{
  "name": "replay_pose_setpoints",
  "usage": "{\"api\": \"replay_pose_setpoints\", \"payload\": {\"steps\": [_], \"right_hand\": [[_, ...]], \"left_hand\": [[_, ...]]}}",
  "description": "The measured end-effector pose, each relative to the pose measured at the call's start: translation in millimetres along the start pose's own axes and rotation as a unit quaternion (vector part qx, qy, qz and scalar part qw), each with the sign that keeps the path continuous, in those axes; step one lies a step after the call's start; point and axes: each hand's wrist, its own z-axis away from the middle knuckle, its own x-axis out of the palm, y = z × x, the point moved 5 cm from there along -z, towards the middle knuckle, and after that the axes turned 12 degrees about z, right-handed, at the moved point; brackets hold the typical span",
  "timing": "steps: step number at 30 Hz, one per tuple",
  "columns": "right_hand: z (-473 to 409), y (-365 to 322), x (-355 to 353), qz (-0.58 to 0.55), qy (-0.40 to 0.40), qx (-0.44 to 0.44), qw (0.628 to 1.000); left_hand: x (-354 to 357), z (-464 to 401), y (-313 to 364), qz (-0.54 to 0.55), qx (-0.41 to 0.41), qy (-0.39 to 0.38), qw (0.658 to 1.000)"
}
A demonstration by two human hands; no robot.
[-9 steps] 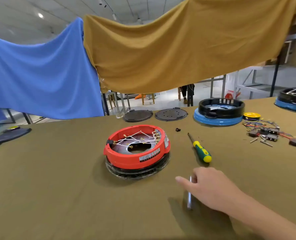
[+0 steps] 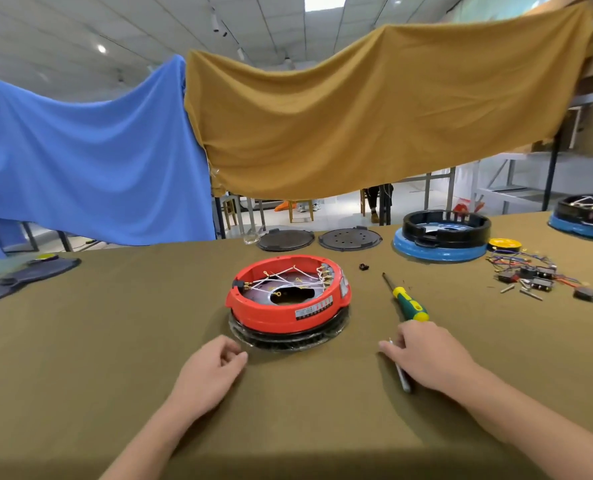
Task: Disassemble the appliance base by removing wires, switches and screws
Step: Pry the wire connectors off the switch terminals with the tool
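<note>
Red appliance base (image 2: 288,299) upside down at table centre, cavity up to expose white wires (image 2: 288,280) and gold terminals. Left hand (image 2: 208,372) loosely curled, empty, just beside the base's near rim, seemingly placed to steady it. Right hand (image 2: 430,358) closed around a slim metal tool (image 2: 403,377), tip projecting past the fingers. Green-handled screwdriver (image 2: 407,301) flat between base and right hand, within ready reach. Farther right, removed switches and wires (image 2: 537,275); behind, two black cover plates (image 2: 319,240) and blue-rimmed base (image 2: 440,235). Approach to the cavity unobstructed.

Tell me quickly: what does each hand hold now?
Left hand: loosely curled, holding nothing.
Right hand: closed on a thin metal tool.
</note>
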Motion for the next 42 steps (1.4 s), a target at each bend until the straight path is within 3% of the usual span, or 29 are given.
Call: {"api": "replay_pose_setpoints", "payload": {"steps": [2,6,11,13,16,20,22,25,28,30,34,37,39,42], "right_hand": [[0,8,-5,0.008,0.021,0.021,1.0],[-8,-1,-17,-0.124,0.095,-0.015,0.988],[-55,-52,-32,-0.356,0.03,-0.053,0.933],[-76,-69,-27,-0.396,0.003,-0.042,0.917],[-100,-67,-11,-0.366,0.028,-0.024,0.93],[-116,-41,-7,-0.489,0.023,-0.025,0.871],[-118,-35,-9,-0.494,0.018,-0.031,0.868],[-116,-29,-15,-0.407,0.034,-0.016,0.912],[-110,-27,-20,-0.352,0.043,-0.026,0.935],[-108,-32,-20,-0.354,0.044,-0.045,0.933],[-102,-34,-18,-0.457,0.013,-0.081,0.886],[-95,-28,-24,-0.466,0.038,-0.062,0.882],[-91,-34,-23,-0.443,0.007,-0.069,0.894],[-87,-42,-23,-0.404,-0.011,-0.097,0.91]], "left_hand": [[7,-9,-19,0.011,-0.02,0.034,0.999],[-5,-52,-26,0.215,-0.087,0.087,0.969],[7,-113,-23,0.362,-0.103,0.094,0.922],[20,-122,-21,0.37,-0.074,0.109,0.919],[24,-123,-22,0.359,-0.03,0.136,0.923],[16,-129,-23,0.384,-0.03,0.158,0.909],[24,-131,-17,0.373,-0.029,0.113,0.92],[39,-126,-8,0.416,-0.061,0.01,0.907],[37,-118,-2,0.396,-0.06,-0.004,0.916],[31,-113,-1,0.37,-0.053,0.017,0.927],[16,-105,-3,0.345,-0.077,0.058,0.934],[26,-98,-3,0.384,-0.098,-0.023,0.918],[35,-87,6,0.43,-0.106,-0.102,0.891],[30,-85,14,0.416,-0.046,-0.085,0.904]]}}
